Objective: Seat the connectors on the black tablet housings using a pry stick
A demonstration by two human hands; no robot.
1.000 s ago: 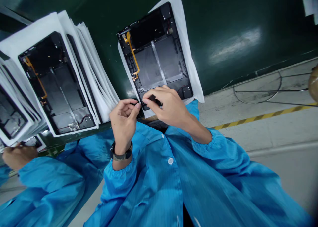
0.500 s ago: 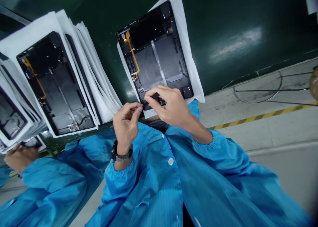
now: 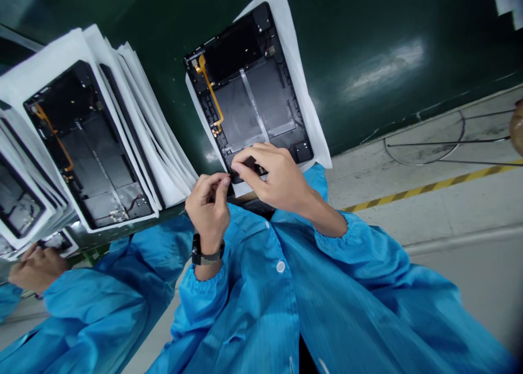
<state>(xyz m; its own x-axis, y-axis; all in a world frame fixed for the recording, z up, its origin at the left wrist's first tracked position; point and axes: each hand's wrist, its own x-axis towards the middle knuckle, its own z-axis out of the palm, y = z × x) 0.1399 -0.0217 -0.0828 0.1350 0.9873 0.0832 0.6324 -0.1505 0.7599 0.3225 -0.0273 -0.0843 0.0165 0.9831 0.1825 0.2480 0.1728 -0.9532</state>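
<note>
in the head view, an opened tablet [image 3: 249,98] lies face down on a white sheet [image 3: 304,98] on the dark green table [image 3: 368,30], its inner side up, with an orange ribbon cable [image 3: 209,90] running down its left side. the tablet sits just past the person's chest, and both hands meet at its near edge. the right hand [image 3: 278,179] rests over that edge, thumb and forefinger closed on a small black part [image 3: 250,163] that lies against the tablet's frame. the left hand [image 3: 209,206], a watch [image 3: 207,255] on its wrist, is curled just beside the near left corner, thumb and fingertips pinched together and almost touching the right thumb; whether anything is between them cannot be told. both arms wear blue sleeves. to the left, a fanned stack of tablets [image 3: 87,142], each on its own white sheet, lies on the same table, near the first tablet but apart from it. at the lower left, another person's hand [image 3: 36,266] in a blue sleeve is at the edge of that stack. on the right, beyond the table, the grey floor shows a yellow stripe [image 3: 429,188].
</note>
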